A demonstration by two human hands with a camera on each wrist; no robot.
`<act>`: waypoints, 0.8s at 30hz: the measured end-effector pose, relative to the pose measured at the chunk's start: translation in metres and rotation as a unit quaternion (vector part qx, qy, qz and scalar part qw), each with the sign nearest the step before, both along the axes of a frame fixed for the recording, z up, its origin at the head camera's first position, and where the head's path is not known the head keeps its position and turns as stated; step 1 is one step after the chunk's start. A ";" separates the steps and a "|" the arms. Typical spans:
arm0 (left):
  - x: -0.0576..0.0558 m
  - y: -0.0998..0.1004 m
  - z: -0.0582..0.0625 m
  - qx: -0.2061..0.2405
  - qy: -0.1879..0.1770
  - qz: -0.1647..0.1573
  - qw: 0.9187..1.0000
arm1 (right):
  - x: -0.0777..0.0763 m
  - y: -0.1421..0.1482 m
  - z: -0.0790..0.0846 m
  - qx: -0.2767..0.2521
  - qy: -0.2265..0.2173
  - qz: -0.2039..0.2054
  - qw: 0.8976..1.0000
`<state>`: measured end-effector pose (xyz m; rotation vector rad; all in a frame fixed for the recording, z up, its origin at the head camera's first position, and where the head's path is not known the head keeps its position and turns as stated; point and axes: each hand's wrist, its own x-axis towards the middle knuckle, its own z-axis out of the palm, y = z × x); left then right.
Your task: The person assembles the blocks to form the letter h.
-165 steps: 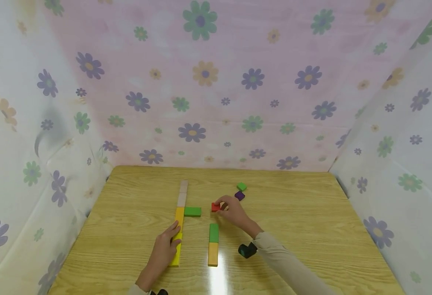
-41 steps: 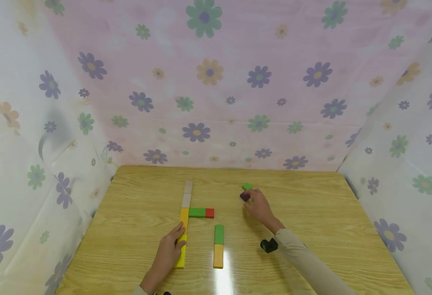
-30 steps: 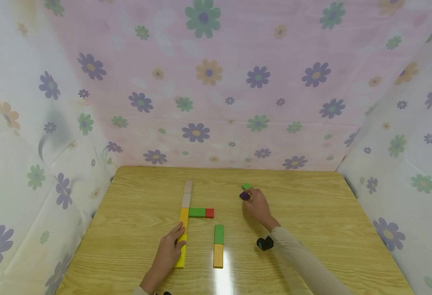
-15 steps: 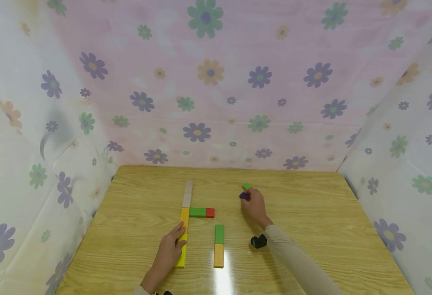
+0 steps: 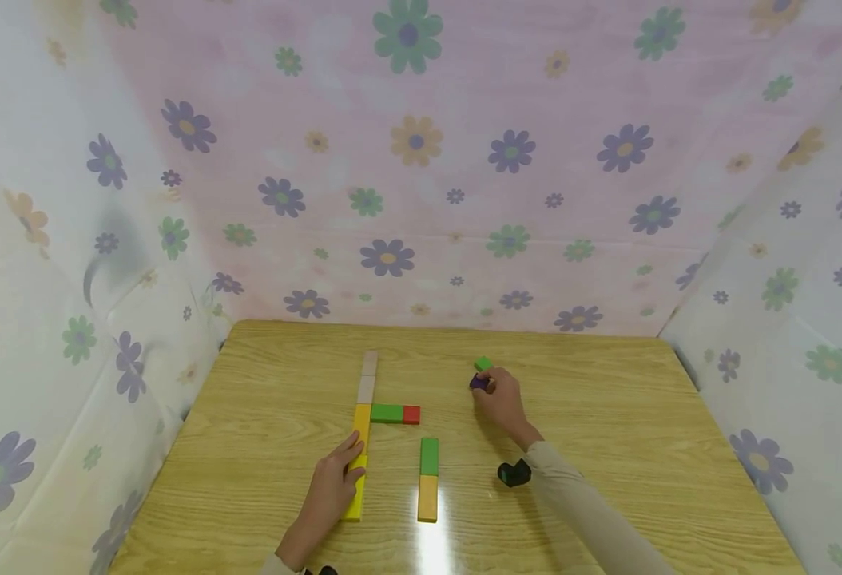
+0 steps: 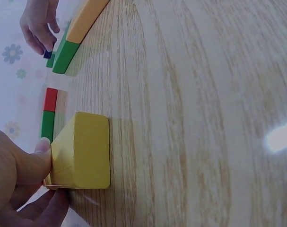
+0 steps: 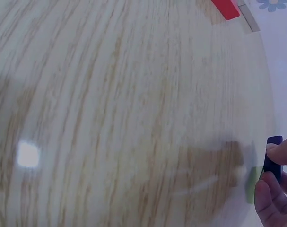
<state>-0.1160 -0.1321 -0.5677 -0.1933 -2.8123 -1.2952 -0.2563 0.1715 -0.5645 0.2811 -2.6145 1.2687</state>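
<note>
In the head view, a straight row runs away from the person: a yellow block (image 5: 353, 505), an orange block (image 5: 361, 417) and two pale wood blocks (image 5: 367, 390). A green block (image 5: 387, 414) juts right from the row, with a red block (image 5: 411, 414) at its end. My left hand (image 5: 329, 485) holds the yellow block between thumb and fingers, the fingertips reaching the orange one. Further right, my right hand (image 5: 502, 401) pinches a small purple block (image 7: 274, 158) between thumb and fingers. Just behind it lies a small green block (image 5: 483, 363).
Between the hands, a second green block (image 5: 429, 456) and a light orange block (image 5: 427, 500) lie end to end on the wood-grain table (image 5: 608, 399). Flowered cloth (image 5: 435, 200) closes off the back and both sides.
The red block, in my right hand earlier, now lies against the end of the green block. My right hand moved right and back to the purple block. My left hand stayed put.
</note>
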 end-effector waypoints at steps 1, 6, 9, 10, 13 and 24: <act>0.000 0.000 0.000 0.000 0.000 0.000 1.000 | 0.001 0.000 0.002 -0.001 0.002 0.003 1.000; 0.000 0.000 -0.001 0.002 -0.003 0.002 1.000 | 0.003 0.000 0.009 -0.005 0.014 0.025 1.000; 0.000 -0.001 -0.002 0.004 0.000 0.005 1.000 | 0.002 0.000 0.011 0.001 0.023 0.038 0.999; 0.000 -0.001 -0.002 0.004 0.002 0.005 1.000 | 0.002 0.000 0.012 0.005 0.026 0.042 0.999; -0.001 -0.001 -0.002 0.005 0.007 0.008 1.000 | 0.002 -0.001 0.013 0.007 0.039 0.054 0.998; 0.000 0.000 -0.003 0.003 0.003 0.007 1.000 | 0.012 -0.004 0.021 -0.020 0.071 0.101 0.992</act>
